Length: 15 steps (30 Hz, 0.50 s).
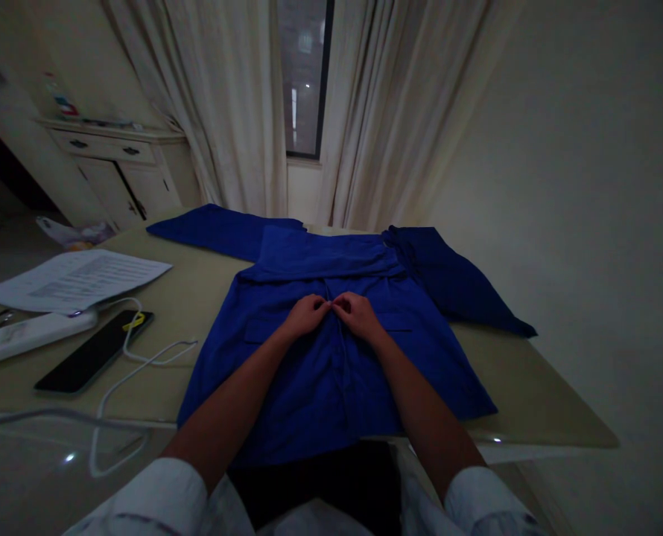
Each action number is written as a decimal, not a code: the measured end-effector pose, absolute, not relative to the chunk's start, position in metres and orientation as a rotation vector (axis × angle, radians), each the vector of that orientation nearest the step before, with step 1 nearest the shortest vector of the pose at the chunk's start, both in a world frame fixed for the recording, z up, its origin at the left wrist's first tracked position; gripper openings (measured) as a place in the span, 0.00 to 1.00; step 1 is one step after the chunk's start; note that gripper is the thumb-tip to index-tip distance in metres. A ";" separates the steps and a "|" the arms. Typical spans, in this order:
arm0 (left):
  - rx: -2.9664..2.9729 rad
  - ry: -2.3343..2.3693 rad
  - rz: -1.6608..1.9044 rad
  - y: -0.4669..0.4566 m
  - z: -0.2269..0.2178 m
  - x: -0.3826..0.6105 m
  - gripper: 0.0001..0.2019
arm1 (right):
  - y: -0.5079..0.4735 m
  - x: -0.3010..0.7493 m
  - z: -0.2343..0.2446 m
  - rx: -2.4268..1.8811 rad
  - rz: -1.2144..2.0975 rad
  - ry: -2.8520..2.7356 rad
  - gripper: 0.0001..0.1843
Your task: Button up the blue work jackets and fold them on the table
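A blue long-sleeved jacket (292, 402) lies spread on the table, its hem hanging over the near edge. One sleeve stretches to the far left, the other to the right. At the middle of its front, my left hand (308, 314) and my right hand (358, 314) meet with fingertips pinched together on the front opening. A tiny pale spot shows between the fingertips, too small to name. Below the hands the front seam runs down to the hem. Flap pockets lie on both sides of it.
On the table's (549, 402) left side are a printed sheet (91, 279), a white power strip (35, 336), a black phone (94, 353) and a looping white cable (105, 406). Behind stand a cabinet (169, 171) and curtains (231, 97); a wall (588, 186) rises at right.
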State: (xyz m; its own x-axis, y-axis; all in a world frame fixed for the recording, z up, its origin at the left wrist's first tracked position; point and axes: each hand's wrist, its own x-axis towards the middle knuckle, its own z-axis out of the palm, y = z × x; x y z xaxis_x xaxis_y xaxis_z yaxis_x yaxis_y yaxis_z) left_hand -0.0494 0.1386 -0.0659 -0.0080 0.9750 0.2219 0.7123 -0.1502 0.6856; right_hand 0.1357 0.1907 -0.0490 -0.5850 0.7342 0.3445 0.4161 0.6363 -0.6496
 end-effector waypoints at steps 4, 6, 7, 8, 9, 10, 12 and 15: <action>1.788 1.710 1.038 0.142 -0.069 -0.050 0.14 | 0.189 0.135 -0.045 -0.868 0.639 -2.304 0.04; 1.716 1.685 1.081 0.144 -0.071 -0.050 0.14 | 0.188 0.135 -0.044 -0.854 0.579 -2.329 0.03; 1.681 1.670 1.100 0.144 -0.072 -0.050 0.14 | 0.188 0.135 -0.043 -0.846 0.539 -2.336 0.03; 1.650 1.656 1.115 0.145 -0.073 -0.050 0.15 | 0.187 0.136 -0.044 -0.840 0.499 -2.341 0.03; 1.624 1.642 1.133 0.145 -0.074 -0.049 0.15 | 0.187 0.135 -0.044 -0.836 0.464 -2.344 0.03; 1.602 1.632 1.150 0.145 -0.074 -0.049 0.15 | 0.186 0.135 -0.044 -0.836 0.436 -2.344 0.02; 1.563 1.614 1.176 0.146 -0.074 -0.049 0.16 | 0.185 0.134 -0.045 -0.844 0.408 -2.337 0.02; 1.495 1.559 1.195 0.145 -0.072 -0.050 0.17 | 0.184 0.133 -0.045 -0.852 0.415 -2.324 0.02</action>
State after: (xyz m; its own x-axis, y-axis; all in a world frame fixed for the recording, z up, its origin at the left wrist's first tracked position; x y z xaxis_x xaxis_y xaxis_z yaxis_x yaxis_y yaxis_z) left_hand -0.0503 0.1452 -0.0720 -0.1278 0.9834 0.1287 0.3799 -0.0713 0.9223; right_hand 0.1325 0.1840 -0.0451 -0.5989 0.6654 0.4456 0.4703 0.7426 -0.4768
